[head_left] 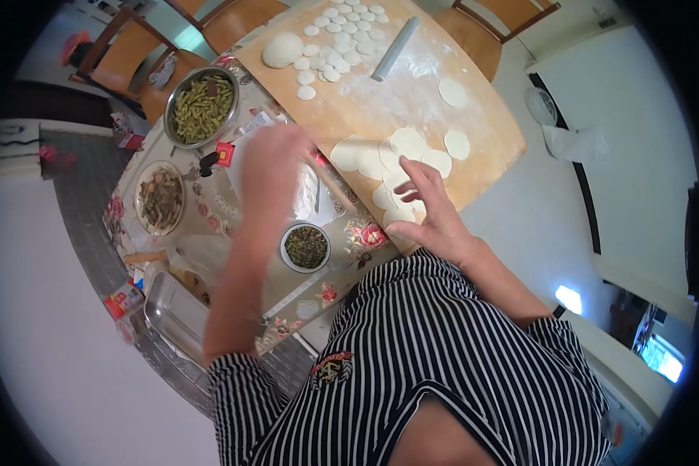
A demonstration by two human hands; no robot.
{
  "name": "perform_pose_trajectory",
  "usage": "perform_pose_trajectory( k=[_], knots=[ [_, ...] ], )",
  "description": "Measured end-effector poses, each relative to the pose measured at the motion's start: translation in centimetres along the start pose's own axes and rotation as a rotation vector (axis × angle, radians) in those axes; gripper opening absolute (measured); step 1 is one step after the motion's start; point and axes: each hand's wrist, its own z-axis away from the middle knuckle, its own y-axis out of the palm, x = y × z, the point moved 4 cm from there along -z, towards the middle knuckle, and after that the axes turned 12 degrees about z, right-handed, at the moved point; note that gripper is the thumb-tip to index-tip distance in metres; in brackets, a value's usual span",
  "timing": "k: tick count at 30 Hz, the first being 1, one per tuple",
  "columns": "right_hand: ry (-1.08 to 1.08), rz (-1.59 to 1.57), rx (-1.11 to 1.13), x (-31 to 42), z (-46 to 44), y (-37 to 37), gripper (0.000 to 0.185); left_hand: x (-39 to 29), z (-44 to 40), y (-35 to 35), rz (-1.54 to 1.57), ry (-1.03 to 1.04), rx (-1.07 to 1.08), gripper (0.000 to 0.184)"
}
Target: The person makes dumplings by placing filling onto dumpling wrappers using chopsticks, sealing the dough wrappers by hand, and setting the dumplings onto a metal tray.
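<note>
My right hand (435, 210) is over the near edge of the wooden board (481, 140), fingers and thumb apart. Below and beside it lie several overlapping round dough wrappers (408, 143); whether a fingertip touches one I cannot tell. My left hand (276, 159) is smeared by motion above the table, left of the board, so its fingers do not show clearly. Close to it is a white, powdery-looking heap (307, 194), partly hidden. A small bowl of chopped green filling (305, 248) stands between my forearms.
A grey rolling pin (396, 48), a dough ball (283, 50) and several small dough rounds (342, 37) lie farther up the board. On the flowered tablecloth stand a steel bowl of green pods (202, 107), a plate of food (160, 199) and a metal tray (177, 304). Chairs (128, 66) stand behind.
</note>
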Motion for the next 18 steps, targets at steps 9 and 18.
perform_pose_trajectory(
  k=[9,18],
  knots=[
    [-0.521,-0.055,-0.017,1.6,1.6,-4.8,0.032,-9.6,7.3,11.3,-0.29,0.213,0.084,0.025],
    [-0.038,-0.742,0.052,-6.4,2.9,-10.3,0.027,-6.3,9.2,16.4,-0.061,-0.288,0.298,0.027]
  ],
)
